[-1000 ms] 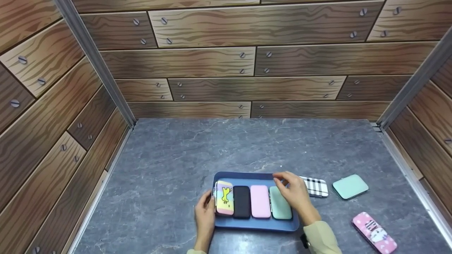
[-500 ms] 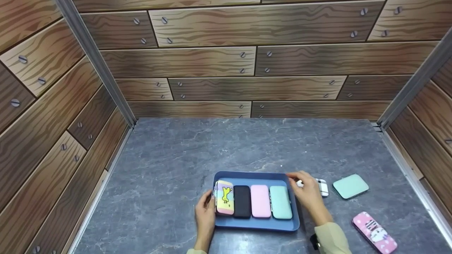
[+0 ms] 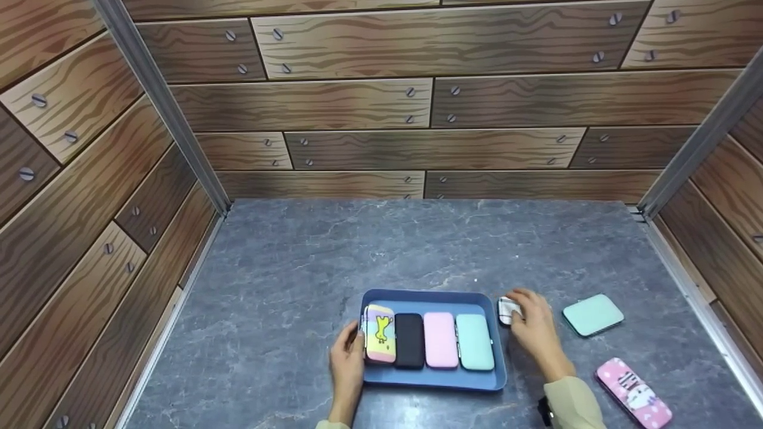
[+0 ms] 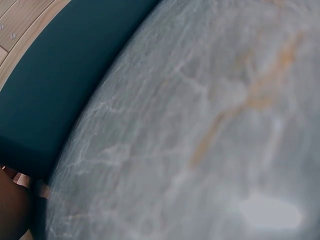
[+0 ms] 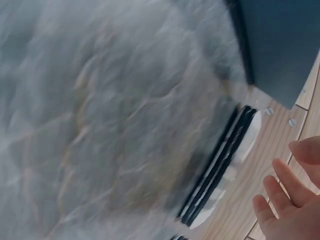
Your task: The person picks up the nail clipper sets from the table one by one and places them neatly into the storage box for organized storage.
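The right hand (image 3: 533, 325) has swung away from the blue tray (image 3: 433, 381) since a second ago and now sits over the plaid case (image 3: 506, 310), just right of the tray's right rim, on the stone tabletop (image 3: 357, 250). I see fingers draped over the case, but whether they've closed on it I cannot tell; the right wrist view shows fingers spread loosely beside its striped edge. The left hand (image 3: 347, 366) rests relaxed against the tray's left rim, beside the yellow duck case (image 3: 380, 333).

Risk as I read it: a shallow pinch lets the slick case slip, or it clips the tray rim and knocks the mint case (image 3: 475, 341) inside.

Most of the plaid case is hidden under the hand; both wrist views are blurred.
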`<state>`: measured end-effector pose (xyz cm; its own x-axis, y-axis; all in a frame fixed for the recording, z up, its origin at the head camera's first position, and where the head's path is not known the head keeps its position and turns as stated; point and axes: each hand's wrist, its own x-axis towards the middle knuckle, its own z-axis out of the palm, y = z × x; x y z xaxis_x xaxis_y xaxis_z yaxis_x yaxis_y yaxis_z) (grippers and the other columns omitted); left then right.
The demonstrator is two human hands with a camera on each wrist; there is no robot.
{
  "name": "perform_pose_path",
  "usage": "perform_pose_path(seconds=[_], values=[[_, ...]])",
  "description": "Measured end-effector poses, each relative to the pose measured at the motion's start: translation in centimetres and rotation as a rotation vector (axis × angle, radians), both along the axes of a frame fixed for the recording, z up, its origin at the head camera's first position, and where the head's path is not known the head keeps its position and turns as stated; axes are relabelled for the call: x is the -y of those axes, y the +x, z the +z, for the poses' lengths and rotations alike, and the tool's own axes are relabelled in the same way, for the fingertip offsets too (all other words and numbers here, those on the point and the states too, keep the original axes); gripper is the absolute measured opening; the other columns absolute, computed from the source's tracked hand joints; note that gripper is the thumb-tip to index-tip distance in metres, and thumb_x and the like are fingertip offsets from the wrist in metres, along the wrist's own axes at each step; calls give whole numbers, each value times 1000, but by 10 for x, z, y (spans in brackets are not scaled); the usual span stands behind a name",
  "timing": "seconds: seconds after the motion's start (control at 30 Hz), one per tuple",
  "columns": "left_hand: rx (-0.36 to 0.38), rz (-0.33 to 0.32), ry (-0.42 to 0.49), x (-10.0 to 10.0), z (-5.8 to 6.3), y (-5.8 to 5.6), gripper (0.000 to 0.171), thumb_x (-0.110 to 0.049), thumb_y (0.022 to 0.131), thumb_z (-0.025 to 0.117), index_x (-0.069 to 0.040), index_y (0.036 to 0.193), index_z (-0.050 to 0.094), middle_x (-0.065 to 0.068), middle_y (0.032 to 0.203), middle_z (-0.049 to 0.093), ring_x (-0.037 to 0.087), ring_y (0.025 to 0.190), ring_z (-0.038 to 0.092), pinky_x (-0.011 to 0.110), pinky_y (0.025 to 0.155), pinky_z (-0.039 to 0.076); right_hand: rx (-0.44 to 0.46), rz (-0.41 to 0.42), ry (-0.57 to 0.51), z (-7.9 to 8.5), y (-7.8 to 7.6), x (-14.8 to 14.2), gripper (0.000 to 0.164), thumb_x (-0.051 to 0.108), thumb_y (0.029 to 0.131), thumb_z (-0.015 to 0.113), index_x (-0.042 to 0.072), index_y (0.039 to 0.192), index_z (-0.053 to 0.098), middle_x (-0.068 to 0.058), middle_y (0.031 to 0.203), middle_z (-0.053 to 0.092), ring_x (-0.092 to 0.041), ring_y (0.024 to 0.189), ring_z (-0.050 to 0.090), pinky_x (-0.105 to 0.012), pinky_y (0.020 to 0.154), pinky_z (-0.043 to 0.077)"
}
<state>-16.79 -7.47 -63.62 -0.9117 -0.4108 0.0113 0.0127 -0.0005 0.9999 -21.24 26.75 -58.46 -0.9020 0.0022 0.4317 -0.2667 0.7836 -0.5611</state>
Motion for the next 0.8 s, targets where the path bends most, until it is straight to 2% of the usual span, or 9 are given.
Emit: perform_pose_path(seconds=[0.23,0.33,0.57,0.7,0.8], values=[[-17,-4,0,1,0,0,31,-2,92,56,5,121,58,22,120,60,29,111,57,32,95,48,185,-21,119,-6,4,-11,43,-5,82,53,-2,125,56,-26,135,45,-46,126,36,-68,97,29],[-19,-4,3,1,1,0,31,-3,92,56,5,122,58,22,120,59,30,112,56,32,95,48,263,-15,155,-7,5,-14,47,-4,85,49,-2,132,49,-28,140,37,-47,130,28,-67,102,21],[4,-9,11,-1,4,1,32,-2,92,55,9,122,56,24,119,59,31,111,56,32,95,48,355,-20,168,-11,8,-18,48,0,88,44,-4,136,42,-31,143,30,-49,133,20,-67,106,13],[-3,-10,3,-2,23,7,30,2,92,53,13,120,55,27,116,59,34,110,56,34,95,48,434,-24,153,-11,10,-18,50,4,93,40,0,142,35,-29,148,20,-48,136,8,-67,106,5],[-6,-12,-5,-3,36,12,30,3,91,53,14,119,55,28,116,59,35,110,56,34,94,48,461,-26,154,-10,10,-19,51,5,93,38,2,144,33,-27,149,19,-47,137,6,-68,105,4]])
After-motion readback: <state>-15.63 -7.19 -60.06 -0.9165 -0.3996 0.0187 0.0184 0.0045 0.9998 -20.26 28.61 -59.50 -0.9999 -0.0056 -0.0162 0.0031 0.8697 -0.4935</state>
